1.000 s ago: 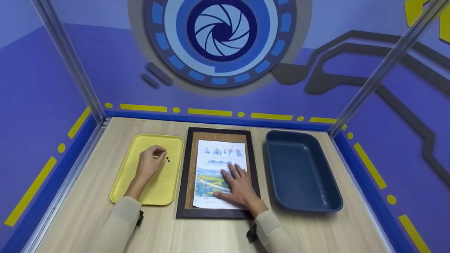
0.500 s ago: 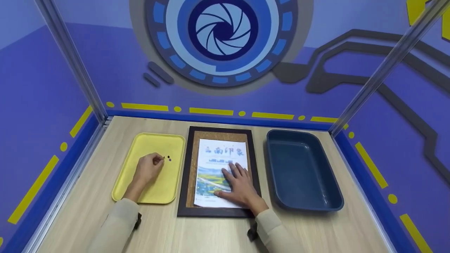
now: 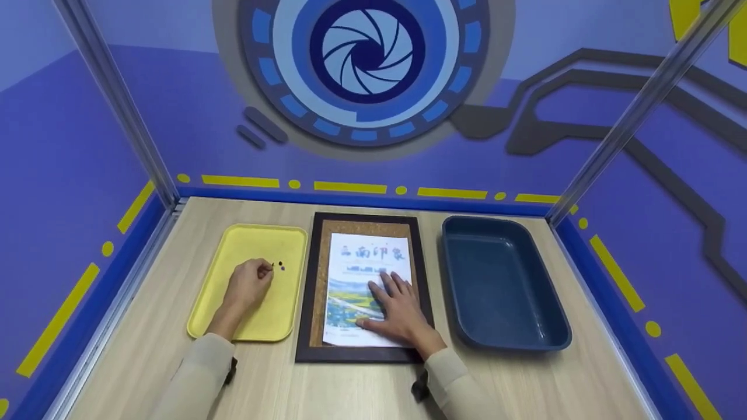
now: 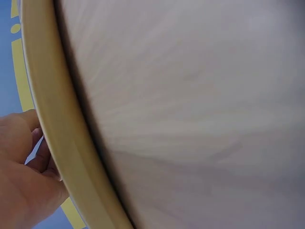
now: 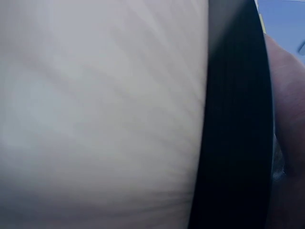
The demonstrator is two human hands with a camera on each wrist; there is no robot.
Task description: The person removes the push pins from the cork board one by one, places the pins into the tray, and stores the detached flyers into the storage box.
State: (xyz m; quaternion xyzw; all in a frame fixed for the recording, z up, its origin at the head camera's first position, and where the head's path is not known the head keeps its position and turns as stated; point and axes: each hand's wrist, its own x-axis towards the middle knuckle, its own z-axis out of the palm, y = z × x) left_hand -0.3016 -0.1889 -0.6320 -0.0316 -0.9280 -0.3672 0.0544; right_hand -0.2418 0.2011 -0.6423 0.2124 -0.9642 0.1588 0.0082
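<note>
Thumb and fingertips together, my left hand is low over the yellow tray and pinches a tiny dark piece that looks like a pushpin. Two more small dark pieces lie on the tray just right of the fingertips. My right hand rests with spread fingers on a printed sheet. That sheet lies on a dark-framed cork board. In the left wrist view, the tray's edge hides the left fingertips. The board's frame covers most of the right hand in the right wrist view.
A deep dark-blue bin stands right of the cork board. All three sit on a light wooden table, with blue printed walls at the back and sides. Metal posts stand at the corners.
My left hand has lowered slightly toward the small dark pieces, and its fingertips have come together on one of them. The right hand stays on the sheet.
</note>
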